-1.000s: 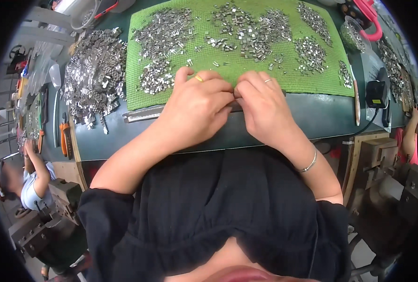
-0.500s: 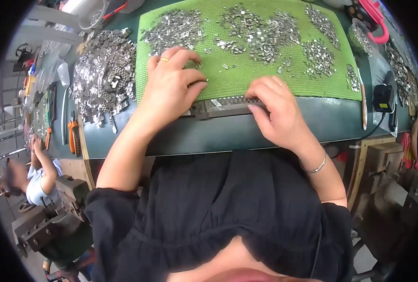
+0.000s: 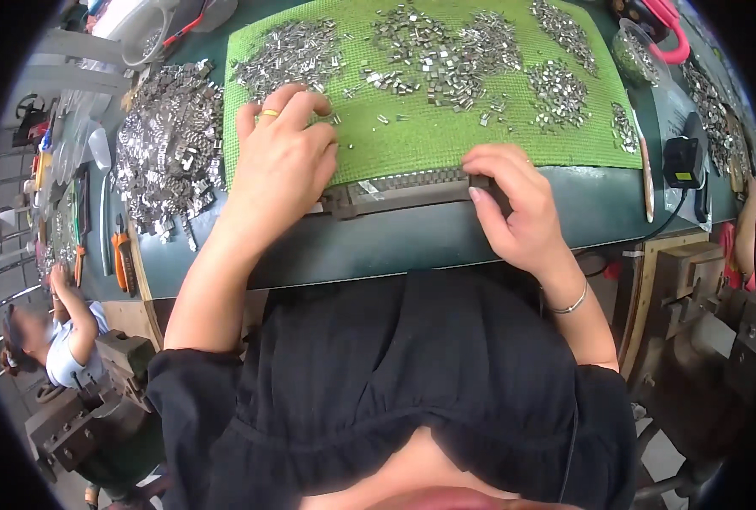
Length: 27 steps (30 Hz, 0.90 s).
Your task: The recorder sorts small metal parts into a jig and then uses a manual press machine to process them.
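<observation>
A long dark metal bar fixture (image 3: 412, 201), with a row of small pieces along its far side, lies at the near edge of the green textured mat (image 3: 412, 140). My right hand (image 3: 518, 204) is closed on the bar's right end, thumb on the near side and fingers over the far side. My left hand (image 3: 286, 157) is over the mat's left part with its fingers curled down, close to a heap of small silver metal pieces (image 3: 297, 55). Its fingertips are mostly hidden, so whatever they hold cannot be made out.
More silver pieces (image 3: 446, 59) lie in groups across the mat. A large heap of metal parts (image 3: 169, 144) is left of it, beside orange-handled pliers (image 3: 124, 255). Rightward are a black adapter (image 3: 684, 161) and pink-handled scissors (image 3: 673, 34). A co-worker (image 3: 67, 340) sits far left.
My right hand has slid rightward along the bar to its end. My left hand has drawn left, away from a tiny piece on the mat. The whole view has shifted slightly.
</observation>
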Tool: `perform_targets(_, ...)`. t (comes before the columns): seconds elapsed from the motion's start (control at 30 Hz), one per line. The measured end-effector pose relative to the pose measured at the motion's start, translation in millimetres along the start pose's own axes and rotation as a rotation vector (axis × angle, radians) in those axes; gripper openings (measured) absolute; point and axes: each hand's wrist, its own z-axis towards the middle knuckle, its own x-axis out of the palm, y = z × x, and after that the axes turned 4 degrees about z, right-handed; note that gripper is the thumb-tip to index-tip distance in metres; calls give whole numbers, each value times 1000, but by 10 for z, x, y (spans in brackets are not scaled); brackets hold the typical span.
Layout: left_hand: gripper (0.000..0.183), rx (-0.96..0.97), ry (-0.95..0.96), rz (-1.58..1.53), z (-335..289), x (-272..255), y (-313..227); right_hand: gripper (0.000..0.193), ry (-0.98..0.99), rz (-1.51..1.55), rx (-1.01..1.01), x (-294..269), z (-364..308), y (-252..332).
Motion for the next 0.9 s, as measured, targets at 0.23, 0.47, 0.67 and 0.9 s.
perform_targets(0.23,7,-48,-4,-189,-21,10,104,23,1,-20,12,-11,-23,-38)
perform_targets(0.47,12,-13,19,-160,-16,-10,89,24,-2,-11,3,-23,6,-42)
perform_targets(0.67,7,-51,12,-173,41,8,-39,28,44,-23,-10,-46,-5,-44)
perform_targets(0.9,8,22,-14,-482,206,38,-568,29,20,-1,1,-44,-6,-44)
